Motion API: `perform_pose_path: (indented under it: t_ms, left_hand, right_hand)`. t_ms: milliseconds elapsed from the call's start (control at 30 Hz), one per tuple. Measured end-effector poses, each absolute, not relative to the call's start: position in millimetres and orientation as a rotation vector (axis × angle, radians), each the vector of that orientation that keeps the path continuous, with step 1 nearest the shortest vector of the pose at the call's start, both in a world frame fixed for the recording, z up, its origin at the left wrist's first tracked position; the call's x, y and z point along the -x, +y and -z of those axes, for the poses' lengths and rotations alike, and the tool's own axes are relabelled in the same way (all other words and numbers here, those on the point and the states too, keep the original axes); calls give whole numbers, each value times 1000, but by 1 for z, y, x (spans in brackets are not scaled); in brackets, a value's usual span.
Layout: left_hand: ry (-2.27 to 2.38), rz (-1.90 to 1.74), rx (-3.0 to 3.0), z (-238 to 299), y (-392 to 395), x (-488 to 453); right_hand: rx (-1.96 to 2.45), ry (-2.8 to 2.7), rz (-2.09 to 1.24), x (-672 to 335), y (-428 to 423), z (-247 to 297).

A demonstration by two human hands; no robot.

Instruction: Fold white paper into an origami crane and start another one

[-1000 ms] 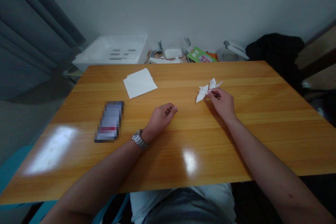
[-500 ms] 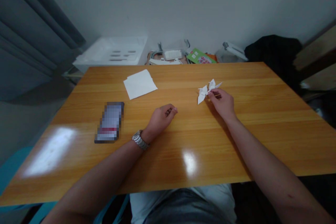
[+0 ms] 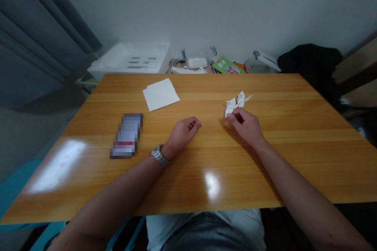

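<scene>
Left hand (image 3: 185,132) on the tabletop (image 3: 182,188), fingers loosely curled, thumb tip brought up to the forefinger, no object seen in it; metal-banded watch (image 3: 160,155) at the wrist. Right hand (image 3: 246,126) well apart to the right, thumb and forefinger drawn close together at the near edge of the folded white paper (image 3: 231,106); fingertips overlap it from this angle, so cannot tell whether they pinch it or only touch. Phone (image 3: 127,136) left of the left hand, its long side running away from the person with a slight lean right, screen blurred. Folded paper sits right of centre, just beyond the right fingertips. Long axis oblique, near-left to far-right: one pointed end toward the person and slightly left, a thin spike at the other end aimed right and away. Two peaked, winglike parts along that line; one piece or two, cannot tell. Flat white sheets (image 3: 161,94) farther left, stacked slightly askew. Past the far table edge: white tray (image 3: 147,53) on the left, green booklet (image 3: 226,65) toward the right.
</scene>
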State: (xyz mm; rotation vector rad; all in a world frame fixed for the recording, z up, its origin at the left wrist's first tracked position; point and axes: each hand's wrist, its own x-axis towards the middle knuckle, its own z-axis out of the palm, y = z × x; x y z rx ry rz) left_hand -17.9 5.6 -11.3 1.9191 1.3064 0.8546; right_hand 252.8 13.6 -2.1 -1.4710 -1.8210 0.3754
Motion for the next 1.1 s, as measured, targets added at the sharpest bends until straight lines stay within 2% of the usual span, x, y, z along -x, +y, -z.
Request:
perform_pose_path:
  t_ms: [300, 867, 1100]
  left_hand:
    - [1301, -846, -1939, 10, 5, 16]
    - [1207, -855, -1982, 6, 15, 24]
    - [1537, -828, -2368, -16, 44, 64]
  right_hand:
    - [1439, -2121, -656, -229, 6, 14]
    - [1314, -2238, -700, -234, 7, 18]
    - [1295, -2249, -725, -233, 6, 16]
